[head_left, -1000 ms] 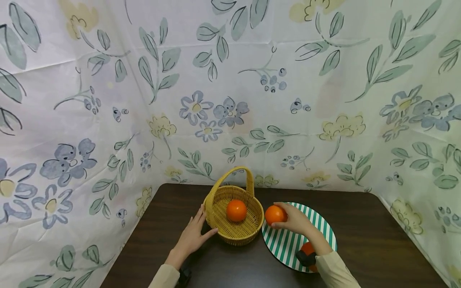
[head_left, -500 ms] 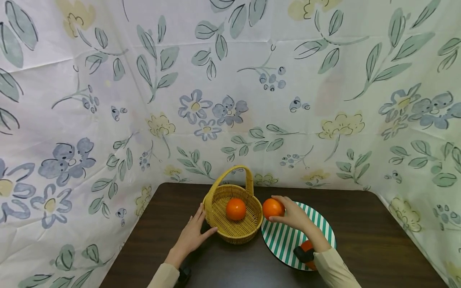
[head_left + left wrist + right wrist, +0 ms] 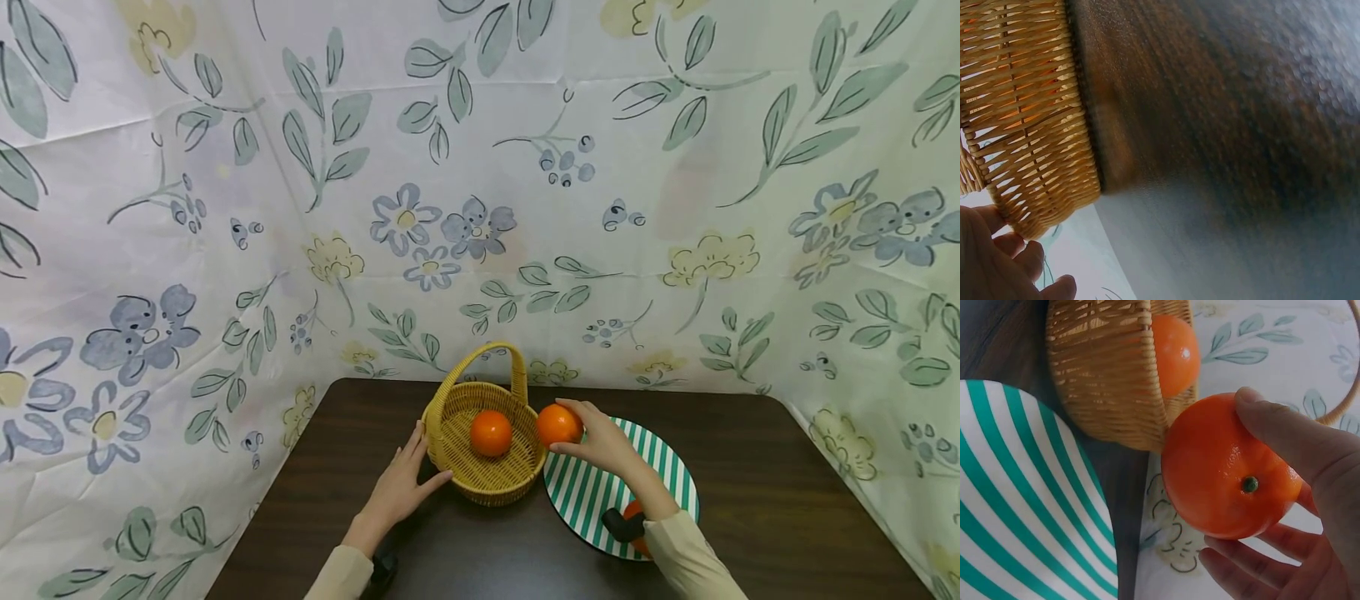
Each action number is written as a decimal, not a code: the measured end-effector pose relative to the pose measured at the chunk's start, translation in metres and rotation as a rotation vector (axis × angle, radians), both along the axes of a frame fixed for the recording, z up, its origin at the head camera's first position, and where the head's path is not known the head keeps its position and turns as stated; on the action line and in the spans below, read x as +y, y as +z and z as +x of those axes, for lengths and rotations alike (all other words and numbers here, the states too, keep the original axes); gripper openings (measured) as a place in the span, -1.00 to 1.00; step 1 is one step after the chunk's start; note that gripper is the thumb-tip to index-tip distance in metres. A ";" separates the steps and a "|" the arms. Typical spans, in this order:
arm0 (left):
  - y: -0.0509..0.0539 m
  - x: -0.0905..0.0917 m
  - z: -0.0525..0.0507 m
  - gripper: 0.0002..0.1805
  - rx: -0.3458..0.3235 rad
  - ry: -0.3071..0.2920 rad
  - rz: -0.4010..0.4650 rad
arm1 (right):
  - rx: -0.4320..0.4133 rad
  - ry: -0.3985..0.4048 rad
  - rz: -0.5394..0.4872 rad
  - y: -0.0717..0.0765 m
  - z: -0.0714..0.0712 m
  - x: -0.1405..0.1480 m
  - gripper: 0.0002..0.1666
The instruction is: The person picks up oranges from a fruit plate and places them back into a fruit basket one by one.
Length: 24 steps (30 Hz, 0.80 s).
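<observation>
My right hand [image 3: 603, 440] holds an orange [image 3: 557, 426] between thumb and fingers, raised by the right rim of a yellow wicker basket [image 3: 491, 492]. In the right wrist view this orange [image 3: 1229, 465] shows a small green stem end and overlaps the basket's rim [image 3: 1147, 381]. Another orange [image 3: 491, 433] lies inside the basket. My left hand [image 3: 397, 492] rests on the basket's left side with fingers extended and thumb spread. The left wrist view has these fingers [image 3: 1029, 256] touching the woven rim; the thumb is out of sight there.
A round green-and-white striped plate [image 3: 588, 492] lies right of the basket. On it sits another orange fruit [image 3: 634, 508], mostly hidden by my right wrist and a black wrist device [image 3: 621, 527]. The basket's tall handle [image 3: 519, 371] arches up. Floral cloth [image 3: 480, 167] hangs behind the dark table [image 3: 750, 483].
My right hand has carried the orange left and slightly up, from over the plate to the basket's right rim. The left hand stays at the basket.
</observation>
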<state>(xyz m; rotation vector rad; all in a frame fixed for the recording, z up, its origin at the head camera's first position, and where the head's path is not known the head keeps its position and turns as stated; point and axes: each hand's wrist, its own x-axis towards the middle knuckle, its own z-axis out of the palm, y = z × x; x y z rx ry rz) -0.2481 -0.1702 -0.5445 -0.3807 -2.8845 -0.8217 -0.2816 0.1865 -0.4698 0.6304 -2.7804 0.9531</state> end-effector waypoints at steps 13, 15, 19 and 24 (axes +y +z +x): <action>0.000 0.002 0.000 -0.01 0.013 -0.008 0.004 | 0.021 0.029 0.000 0.003 0.001 -0.020 -0.12; 0.000 0.001 0.000 -0.01 0.011 -0.003 0.003 | 0.019 0.041 0.005 0.004 0.001 -0.026 -0.12; 0.000 0.001 -0.001 0.00 0.003 -0.009 0.003 | 0.023 0.048 0.006 0.003 0.002 -0.033 -0.12; -0.002 -0.001 -0.002 0.01 -0.003 0.001 0.008 | 0.025 0.080 -0.022 0.002 0.003 -0.043 -0.14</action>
